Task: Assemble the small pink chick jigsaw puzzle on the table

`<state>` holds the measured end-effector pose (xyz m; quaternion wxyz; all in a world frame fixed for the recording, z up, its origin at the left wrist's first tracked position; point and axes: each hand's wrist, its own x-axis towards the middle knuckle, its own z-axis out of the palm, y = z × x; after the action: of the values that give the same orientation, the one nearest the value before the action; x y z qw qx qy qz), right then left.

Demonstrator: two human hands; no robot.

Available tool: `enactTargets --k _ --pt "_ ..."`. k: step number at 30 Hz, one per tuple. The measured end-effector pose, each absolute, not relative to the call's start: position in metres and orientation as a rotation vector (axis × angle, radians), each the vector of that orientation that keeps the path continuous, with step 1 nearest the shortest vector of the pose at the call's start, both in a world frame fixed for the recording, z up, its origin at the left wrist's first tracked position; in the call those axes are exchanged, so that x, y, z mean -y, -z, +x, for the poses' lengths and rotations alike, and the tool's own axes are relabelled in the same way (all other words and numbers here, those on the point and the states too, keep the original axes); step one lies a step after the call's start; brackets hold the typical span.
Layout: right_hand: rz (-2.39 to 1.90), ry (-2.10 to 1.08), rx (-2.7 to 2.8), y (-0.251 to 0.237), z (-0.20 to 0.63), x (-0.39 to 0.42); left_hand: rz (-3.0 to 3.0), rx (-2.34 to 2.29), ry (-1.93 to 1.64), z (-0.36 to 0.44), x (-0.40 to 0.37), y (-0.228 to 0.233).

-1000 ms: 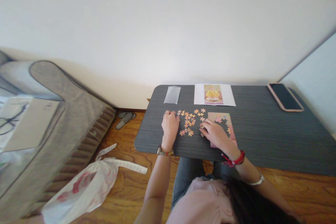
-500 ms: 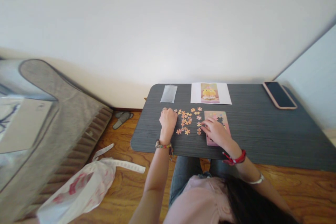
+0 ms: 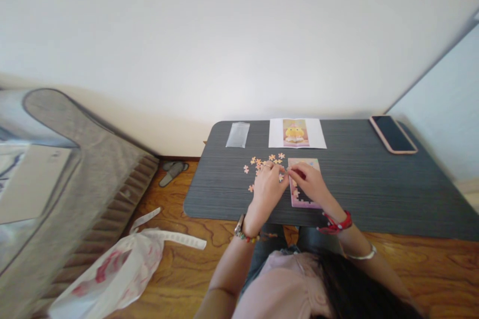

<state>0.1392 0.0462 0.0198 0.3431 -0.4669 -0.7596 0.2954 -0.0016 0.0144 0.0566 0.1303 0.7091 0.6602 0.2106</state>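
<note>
Your left hand [image 3: 267,184] and right hand [image 3: 310,183] meet fingertip to fingertip, pinching a puzzle piece [image 3: 281,177] between them, near the table's [image 3: 374,184] front edge.

The table [image 3: 374,184] is dark grey with fine streaks. The loose puzzle pieces [image 3: 267,160] are orange-pink, and the puzzle board [image 3: 305,203] is pink. The reference sheet [image 3: 297,133] is white around a yellow figure. The phone [image 3: 392,133] is black, edged pink. The wristband [image 3: 335,224] is red.
</note>
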Motion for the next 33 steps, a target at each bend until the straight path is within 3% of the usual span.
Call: enactTargets --k 10,33 --pt "-1.244 -0.969 1.808 -0.0095 0.1456 -0.0480 2.075 -1.855 -0.598 0.0026 -0.0115 -0.0525" --pt "-1.261 -0.942 1.855 -0.0104 0.1451 -0.0483 2.065 -1.867 -0.567 0.0011 -0.0138 -0.0505"
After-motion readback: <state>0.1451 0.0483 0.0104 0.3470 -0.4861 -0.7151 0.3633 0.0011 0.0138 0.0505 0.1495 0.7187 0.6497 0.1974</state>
